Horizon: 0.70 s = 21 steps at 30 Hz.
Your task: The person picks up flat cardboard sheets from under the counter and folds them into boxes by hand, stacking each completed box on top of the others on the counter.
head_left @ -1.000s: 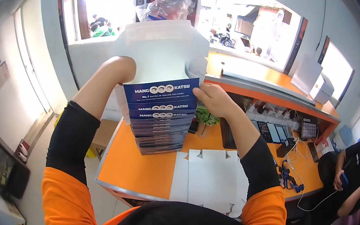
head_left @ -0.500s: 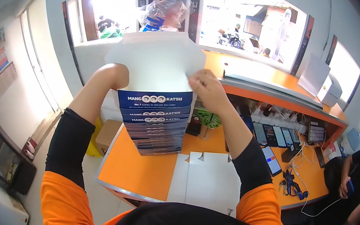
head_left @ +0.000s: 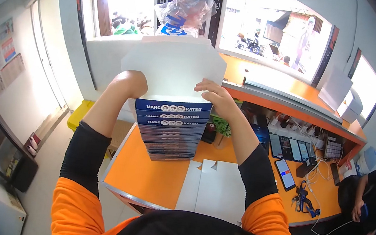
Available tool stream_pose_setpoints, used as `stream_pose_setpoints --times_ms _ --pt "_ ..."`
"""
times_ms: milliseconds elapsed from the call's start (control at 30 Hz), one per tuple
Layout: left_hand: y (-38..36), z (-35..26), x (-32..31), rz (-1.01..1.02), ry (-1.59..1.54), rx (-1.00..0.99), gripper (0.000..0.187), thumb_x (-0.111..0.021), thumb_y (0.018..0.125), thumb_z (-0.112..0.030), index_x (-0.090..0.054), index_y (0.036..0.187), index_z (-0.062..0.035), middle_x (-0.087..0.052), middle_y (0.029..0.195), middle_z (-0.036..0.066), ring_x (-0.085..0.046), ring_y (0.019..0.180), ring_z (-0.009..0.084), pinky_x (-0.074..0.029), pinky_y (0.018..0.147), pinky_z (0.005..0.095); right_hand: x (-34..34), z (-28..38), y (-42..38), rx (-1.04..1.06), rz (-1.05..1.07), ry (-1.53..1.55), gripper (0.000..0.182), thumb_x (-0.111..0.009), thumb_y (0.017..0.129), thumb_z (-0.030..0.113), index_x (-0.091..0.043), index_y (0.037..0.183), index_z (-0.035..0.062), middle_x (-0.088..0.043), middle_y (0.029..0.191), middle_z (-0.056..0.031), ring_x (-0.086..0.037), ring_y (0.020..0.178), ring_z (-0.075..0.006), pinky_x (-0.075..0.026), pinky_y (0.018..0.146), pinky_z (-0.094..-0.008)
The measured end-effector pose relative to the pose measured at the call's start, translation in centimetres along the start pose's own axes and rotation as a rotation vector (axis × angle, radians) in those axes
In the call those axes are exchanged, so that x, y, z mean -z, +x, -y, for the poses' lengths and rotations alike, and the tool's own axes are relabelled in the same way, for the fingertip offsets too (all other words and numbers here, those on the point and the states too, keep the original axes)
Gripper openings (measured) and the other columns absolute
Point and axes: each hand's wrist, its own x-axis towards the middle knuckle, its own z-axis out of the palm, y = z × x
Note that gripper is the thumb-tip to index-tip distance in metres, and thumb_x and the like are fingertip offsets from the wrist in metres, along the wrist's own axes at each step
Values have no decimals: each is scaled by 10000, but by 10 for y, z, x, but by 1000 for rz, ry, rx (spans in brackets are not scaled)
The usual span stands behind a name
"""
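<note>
A tall stack of dark blue and white printed boxes (head_left: 171,136) stands on the orange table. On its top lies an open white box (head_left: 175,70), its flap raised at the back. My left hand (head_left: 131,83) is at the box's left side, with its fingers curled in and mostly hidden. At the right side, my right hand (head_left: 216,96) is at the box's edge, its fingers apart, the thumb side near the box's inside.
Flat white cardboard sheets (head_left: 221,188) lie on the orange table (head_left: 142,173). Several phones, such as one (head_left: 285,174), cables and a lanyard (head_left: 304,199) are at the right. A person (head_left: 361,202) sits at the far right. A plastic bag (head_left: 182,14) is behind the stack.
The view has shifted slightly, so the scene sits further right. My right hand's fingers have opened from a pinch at the box's right edge. The top box has come down level on the stack.
</note>
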Motion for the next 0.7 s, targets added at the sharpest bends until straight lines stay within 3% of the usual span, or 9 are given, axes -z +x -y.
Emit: stream_pose_setpoints --times_ms 267,367,467,567,633,667,700 --pt "1 1 -15 -57 -161 95 239 -437 742 -74 -655 756 23 -611 868 224 -600 824 317 -468 737 367 -1 5 2 -21 -2 59 293 -465 768 159 -616 976 19 -514 1178 -129 -310 1259 -252 -257 1020 -326" --pt "11 7 -23 -51 -31 8 227 -469 717 -97 -658 792 2 -623 862 200 -606 779 318 -479 675 371 0 4 3 -7 -7 22 296 -466 770 159 -613 986 20 -516 1173 -128 -342 1231 -243 -267 1012 -316" --pt "-1 3 -4 5 -463 271 287 -491 768 -223 -655 786 12 -629 819 172 -608 738 271 -475 642 343 -1 0 4 37 -33 47 306 -461 816 194 -599 1017 10 -516 1175 -116 -407 1167 -225 -284 992 -306" --pt "-32 23 -5 -321 -997 352 442 -516 785 -402 -645 886 8 -621 809 123 -587 720 219 -466 623 315 -1 -1 -9 31 -298 303 328 -461 858 230 -576 1053 -8 -527 1152 -106 -457 1093 -191 -333 943 -294" --pt "-51 25 -31 -658 -1323 264 536 -492 806 -475 -598 1039 -4 -598 890 81 -554 776 176 -452 669 293 1 -4 -35 1 -429 407 333 -474 867 231 -564 1070 -17 -540 1125 -100 -475 1065 -178 -358 912 -285" --pt "-56 22 -53 -818 -1442 136 499 -498 822 -425 -566 1096 -14 -587 931 76 -545 806 174 -443 696 286 3 -8 -55 -13 -497 460 337 -481 871 231 -558 1078 -22 -547 1111 -97 -484 1051 -172 -370 896 -281" --pt "-58 14 -81 -973 -1557 2 473 -504 837 -374 -535 1153 -24 -576 972 70 -535 835 172 -434 723 279 3 -13 -78 -87 -487 310 334 -500 860 221 -557 1082 -23 -554 1091 -98 -493 1033 -167 -378 883 -274"
